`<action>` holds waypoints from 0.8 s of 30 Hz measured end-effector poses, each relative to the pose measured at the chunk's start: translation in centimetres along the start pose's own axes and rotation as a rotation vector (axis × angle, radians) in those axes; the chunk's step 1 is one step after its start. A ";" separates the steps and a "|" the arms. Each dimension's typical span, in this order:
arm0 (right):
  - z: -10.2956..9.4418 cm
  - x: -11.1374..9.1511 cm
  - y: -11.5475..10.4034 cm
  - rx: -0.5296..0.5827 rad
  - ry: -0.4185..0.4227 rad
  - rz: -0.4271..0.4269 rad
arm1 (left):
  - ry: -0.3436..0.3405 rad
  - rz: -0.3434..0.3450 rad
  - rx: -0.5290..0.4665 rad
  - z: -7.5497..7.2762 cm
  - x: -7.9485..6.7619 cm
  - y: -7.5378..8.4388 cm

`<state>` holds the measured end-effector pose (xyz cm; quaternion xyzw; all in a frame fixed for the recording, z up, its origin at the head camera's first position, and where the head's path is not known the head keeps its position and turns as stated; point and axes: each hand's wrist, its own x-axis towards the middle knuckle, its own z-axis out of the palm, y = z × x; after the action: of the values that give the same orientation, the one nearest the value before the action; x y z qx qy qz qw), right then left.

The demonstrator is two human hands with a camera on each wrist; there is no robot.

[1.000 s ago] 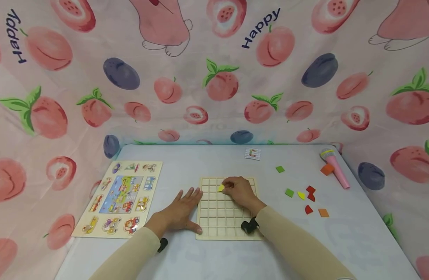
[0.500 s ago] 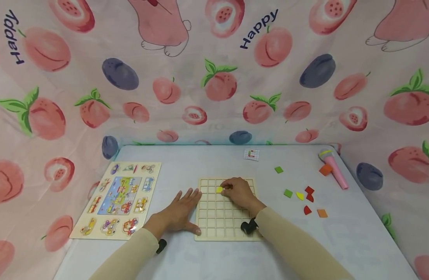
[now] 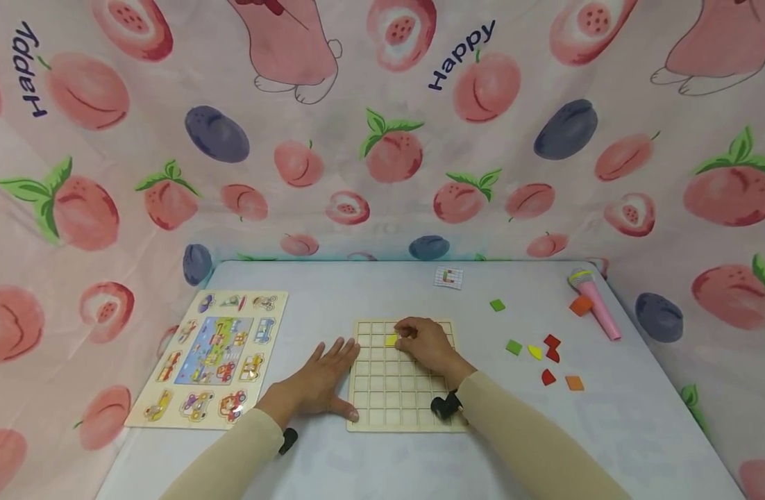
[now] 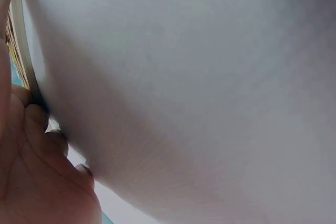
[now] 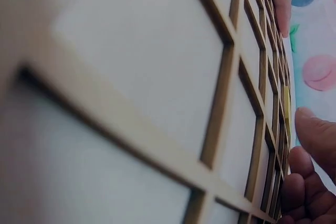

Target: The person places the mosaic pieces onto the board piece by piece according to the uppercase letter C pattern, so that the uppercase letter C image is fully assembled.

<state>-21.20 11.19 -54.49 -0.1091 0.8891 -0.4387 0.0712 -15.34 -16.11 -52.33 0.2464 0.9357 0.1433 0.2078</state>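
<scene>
A pale wooden grid board (image 3: 384, 417) lies on the white table. A small yellow tile (image 3: 391, 340) sits in a cell of its second row from the top. My right hand (image 3: 425, 344) is over the board, with thumb and forefinger close beside the tile. In the right wrist view the thumb (image 5: 315, 135) stands apart from the curled fingers, near the tile's yellow edge (image 5: 287, 109). My left hand (image 3: 320, 378) lies flat and spread, its fingertips and thumb at the board's left edge. The left wrist view shows its fingers (image 4: 37, 124) against that edge.
At the left lies a picture puzzle board (image 3: 266, 410) with vehicles. To the right are green tiles (image 3: 514, 346), a yellow piece (image 3: 535, 352), red pieces (image 3: 548, 377) and an orange tile (image 3: 575, 382). Another orange tile (image 3: 581, 305) touches a pink microphone (image 3: 601, 309). A pattern card (image 3: 448, 278) lies behind.
The yellow tile, tilted at the right fingertips a second ago, now lies in its cell. The right hand has barely moved, and the left hand stays at the board's edge.
</scene>
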 end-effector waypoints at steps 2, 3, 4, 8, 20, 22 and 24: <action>-0.1 0.0 0.1 0.022 0.008 0.003 | 0.000 -0.001 0.002 0.0 0.1 0.0; -0.1 0.1 0.1 0.031 0.010 0.005 | 0.001 -0.002 0.002 0.1 0.1 0.0; -0.2 0.1 0.2 0.041 0.011 0.008 | 0.001 -0.003 0.004 0.1 0.1 0.0; -0.6 0.1 0.1 0.115 0.016 0.038 | 0.003 -0.006 0.002 0.1 0.1 0.0; -3.8 -0.3 0.6 0.223 0.074 0.030 | 0.019 0.012 -0.004 0.5 0.3 -0.4; -4.4 -0.4 0.9 0.217 0.089 0.031 | 0.019 0.013 -0.008 0.6 0.3 -0.5; -5.0 -0.6 1.3 0.207 0.102 0.038 | 0.019 0.013 -0.014 0.5 0.2 -0.4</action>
<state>-21.90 15.95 -52.44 -0.0618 0.8435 -0.5316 0.0452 -15.46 -16.25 -53.00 0.2496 0.9350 0.1536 0.1997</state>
